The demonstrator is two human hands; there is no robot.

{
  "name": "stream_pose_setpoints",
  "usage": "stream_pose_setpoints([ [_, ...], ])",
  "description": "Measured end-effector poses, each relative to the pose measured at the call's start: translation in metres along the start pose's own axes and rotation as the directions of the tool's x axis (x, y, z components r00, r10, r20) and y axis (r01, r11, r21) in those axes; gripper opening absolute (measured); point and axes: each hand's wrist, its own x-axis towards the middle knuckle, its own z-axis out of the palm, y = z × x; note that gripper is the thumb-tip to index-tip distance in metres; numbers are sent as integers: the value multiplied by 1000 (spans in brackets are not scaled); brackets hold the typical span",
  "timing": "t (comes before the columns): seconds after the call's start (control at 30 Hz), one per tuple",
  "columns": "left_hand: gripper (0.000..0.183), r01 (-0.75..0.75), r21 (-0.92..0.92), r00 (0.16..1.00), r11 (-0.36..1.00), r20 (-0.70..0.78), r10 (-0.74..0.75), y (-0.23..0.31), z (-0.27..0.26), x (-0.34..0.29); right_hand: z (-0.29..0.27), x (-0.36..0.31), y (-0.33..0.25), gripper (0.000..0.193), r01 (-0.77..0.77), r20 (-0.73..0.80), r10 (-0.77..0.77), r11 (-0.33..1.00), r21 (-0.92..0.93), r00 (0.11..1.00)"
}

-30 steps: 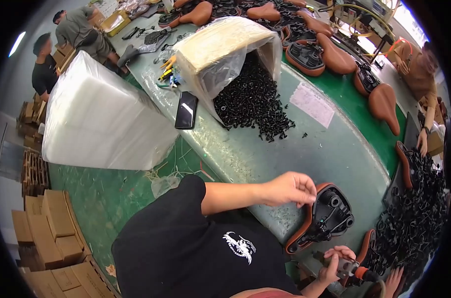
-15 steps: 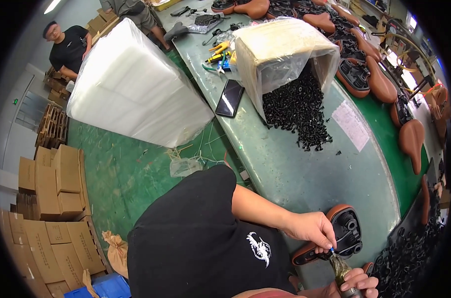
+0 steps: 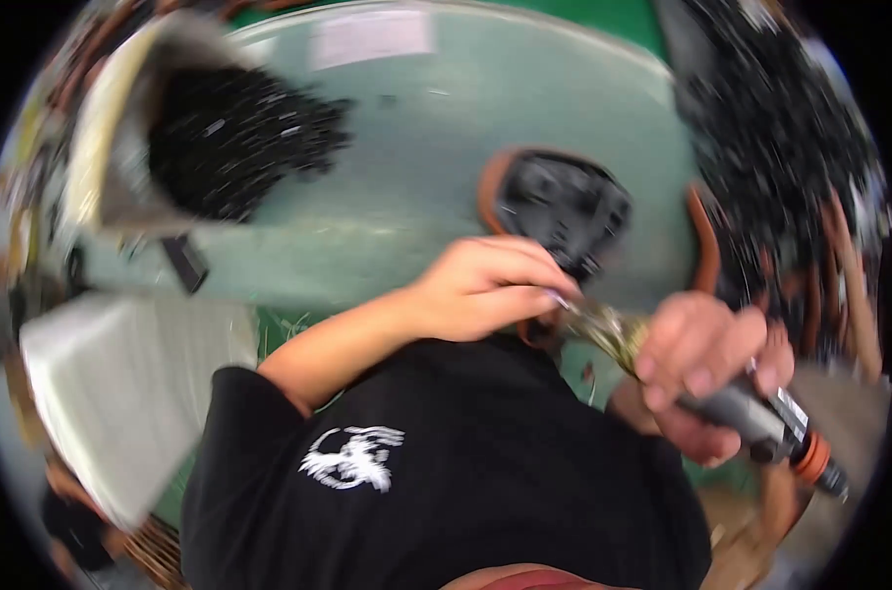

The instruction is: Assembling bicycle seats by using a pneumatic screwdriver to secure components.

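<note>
My right hand (image 3: 706, 369) is wrapped around a grey and black power screwdriver (image 3: 750, 418) with an orange ring at its rear. A clear, yellowish wrapping (image 3: 608, 329) covers its front end, which points toward my left hand (image 3: 490, 285). The left fingers are pinched together at that tip, where a speck of blue shows. Blur hides what exactly lies between them. Just beyond my hands, a bike saddle (image 3: 574, 197) with a brown rim lies upside down on the green-grey table (image 3: 446, 128), its black underside facing up. Neither hand visibly grips the saddle.
Black screws (image 3: 230, 147) spill from a plastic-lined box (image 3: 92, 167) at the far left. Near it are a dark phone (image 3: 183, 264) and a sheet of paper (image 3: 372, 37). Black parts (image 3: 770, 128) heap up at right. A white wrapped block (image 3: 121, 383) stands left of the table.
My view has swung round to the right, so the table now lies across it. Both hands stay together at the screwdriver's tip; more of its body now shows.
</note>
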Motion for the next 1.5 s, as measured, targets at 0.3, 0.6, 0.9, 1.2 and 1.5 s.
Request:
stream_pose_setpoints([
  [0.3,82,-18,785,974,619,-126,189,-44,-37,38,-28,1,-32,36,-137,66,175,913,-384,982],
  [0.6,44,17,843,920,538,-223,321,-65,-26,52,-25,6,10,27,-191,-57,183,923,-335,981],
  [0.9,46,14,792,910,611,-264,321,-78,-40,43,-18,11,48,28,-205,59,263,858,-471,963],
  [1.2,39,-83,663,883,744,-298,363,-89,-43,43,-26,7,81,26,-218,88,278,881,-420,957],
  [1.5,43,-67,612,893,788,-316,321,-90,-44,37,-19,9,84,29,-196,141,307,836,-512,941],
])
